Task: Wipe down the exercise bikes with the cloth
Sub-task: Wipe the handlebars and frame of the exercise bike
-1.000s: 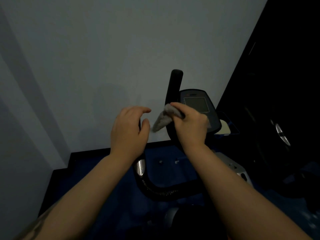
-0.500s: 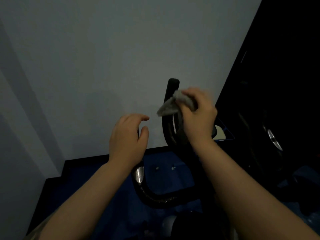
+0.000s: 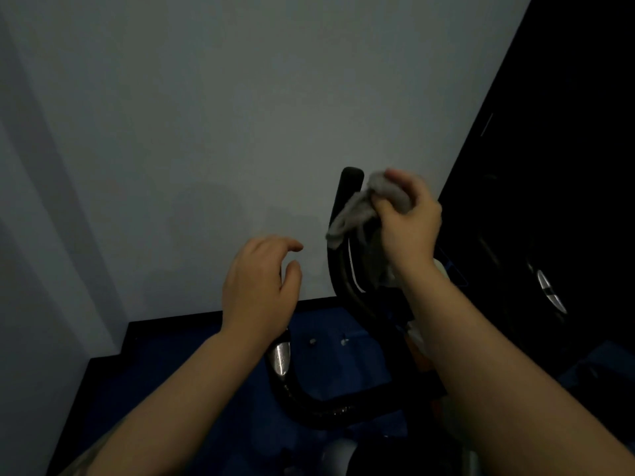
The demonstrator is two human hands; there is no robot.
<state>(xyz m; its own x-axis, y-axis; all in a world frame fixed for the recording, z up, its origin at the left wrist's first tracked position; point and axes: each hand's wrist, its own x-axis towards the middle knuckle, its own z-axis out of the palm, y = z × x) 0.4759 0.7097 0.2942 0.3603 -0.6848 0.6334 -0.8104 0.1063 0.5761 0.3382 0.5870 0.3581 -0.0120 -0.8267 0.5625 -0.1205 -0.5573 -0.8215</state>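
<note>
A black exercise bike stands below me, its curved handlebar (image 3: 309,407) looping from a chrome joint (image 3: 280,359) up to an upright grip (image 3: 347,187). My right hand (image 3: 409,225) grips a bunched grey cloth (image 3: 360,207) against the upper part of that grip; the console is hidden behind the hand and cloth. My left hand (image 3: 257,286) hovers left of the grip with fingers loosely curled and holds nothing. It hides the left handlebar end beneath it.
A pale wall (image 3: 240,115) rises close in front, meeting a black skirting (image 3: 178,319) and blue floor (image 3: 192,365). A dark panel or machine (image 3: 556,166) with a silver wheel part (image 3: 549,290) fills the right side.
My right hand has carried the cloth up from the console level to near the top of the upright grip. The left hand has stayed hovering in about the same place.
</note>
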